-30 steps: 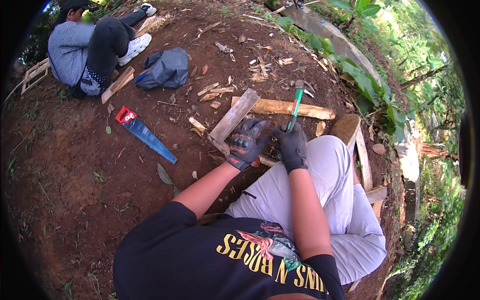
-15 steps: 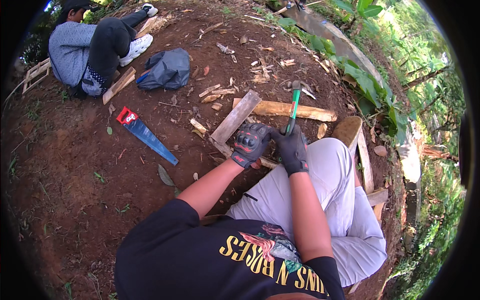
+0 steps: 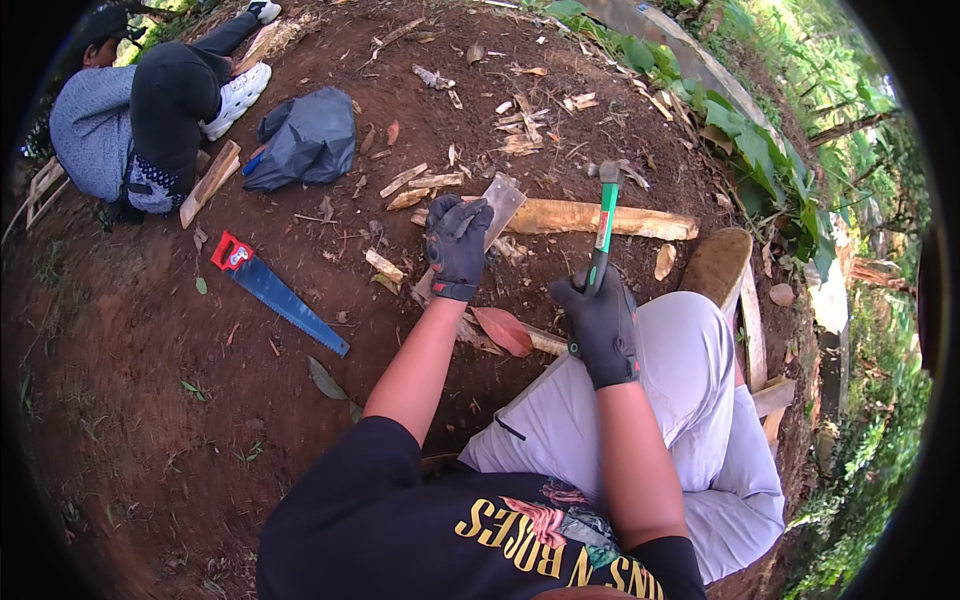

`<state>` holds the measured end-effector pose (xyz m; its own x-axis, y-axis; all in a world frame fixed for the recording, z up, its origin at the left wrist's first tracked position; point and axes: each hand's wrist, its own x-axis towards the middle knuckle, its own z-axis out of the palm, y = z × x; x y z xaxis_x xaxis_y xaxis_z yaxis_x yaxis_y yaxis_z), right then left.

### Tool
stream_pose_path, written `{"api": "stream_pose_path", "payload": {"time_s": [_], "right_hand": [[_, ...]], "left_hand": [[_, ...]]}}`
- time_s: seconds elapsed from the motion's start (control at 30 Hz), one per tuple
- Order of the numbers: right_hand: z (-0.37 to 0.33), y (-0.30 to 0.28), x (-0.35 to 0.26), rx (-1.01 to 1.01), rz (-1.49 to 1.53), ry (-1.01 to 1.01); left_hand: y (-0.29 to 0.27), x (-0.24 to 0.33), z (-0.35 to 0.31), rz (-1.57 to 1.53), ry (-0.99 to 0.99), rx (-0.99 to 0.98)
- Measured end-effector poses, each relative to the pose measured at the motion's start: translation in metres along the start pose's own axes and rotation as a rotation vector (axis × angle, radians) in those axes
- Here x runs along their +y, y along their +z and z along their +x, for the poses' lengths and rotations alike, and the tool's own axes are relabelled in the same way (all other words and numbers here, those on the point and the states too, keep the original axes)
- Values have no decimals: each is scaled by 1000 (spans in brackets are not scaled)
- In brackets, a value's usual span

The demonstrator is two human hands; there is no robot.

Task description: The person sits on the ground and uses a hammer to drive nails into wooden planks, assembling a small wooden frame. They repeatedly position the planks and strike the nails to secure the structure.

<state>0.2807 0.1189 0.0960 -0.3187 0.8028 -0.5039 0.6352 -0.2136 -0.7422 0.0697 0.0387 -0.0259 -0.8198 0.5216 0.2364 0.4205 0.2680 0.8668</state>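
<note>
My right hand (image 3: 603, 325), in a dark glove, is closed around the lower grip of a hammer (image 3: 606, 215). The hammer has a green and black handle, and its metal head points away from me. Over a flat grey-brown board (image 3: 507, 203) is my gloved left hand (image 3: 457, 245), its fingers curled in. What they hold, if anything, is hidden. The board's middle lies behind that hand. Near the board's close end, a thin wood strip (image 3: 545, 341) runs toward my leg, with a reddish leaf (image 3: 503, 331) on it. A thicker timber piece (image 3: 600, 218) lies beyond the hammer handle.
On the soil to the left lies a handsaw (image 3: 285, 300) with a red handle and blue blade. A dark plastic bag (image 3: 308, 140) sits farther off, near a seated person (image 3: 130, 130) and a plank (image 3: 211, 184). Wood scraps (image 3: 522, 130) are scattered ahead; leafy plants (image 3: 745, 150) border the right.
My hands have moved apart: the left went left and away onto the board, the right slightly right and nearer me with the hammer. The reddish leaf is now uncovered. The view has shifted a little.
</note>
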Motion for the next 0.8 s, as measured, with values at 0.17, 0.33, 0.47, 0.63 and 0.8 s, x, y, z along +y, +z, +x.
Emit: {"api": "stream_pose_path", "payload": {"time_s": [0.17, 0.33, 0.47, 0.63, 0.8], "right_hand": [[-4, 0, -25, -66, 155, 147], [5, 3, -25, -156, 273, 274], [15, 13, 2, -144, 138, 186], [19, 11, -4, -196, 160, 252], [23, 12, 3, -207, 246, 252]], "left_hand": [[-1, -3, 0, -27, 93, -39], [-4, 3, 4, 78, 144, -156], [1, 4, 5, 109, 127, -182], [1, -4, 8, 157, 106, -246], [4, -2, 6, 150, 56, -200]]}}
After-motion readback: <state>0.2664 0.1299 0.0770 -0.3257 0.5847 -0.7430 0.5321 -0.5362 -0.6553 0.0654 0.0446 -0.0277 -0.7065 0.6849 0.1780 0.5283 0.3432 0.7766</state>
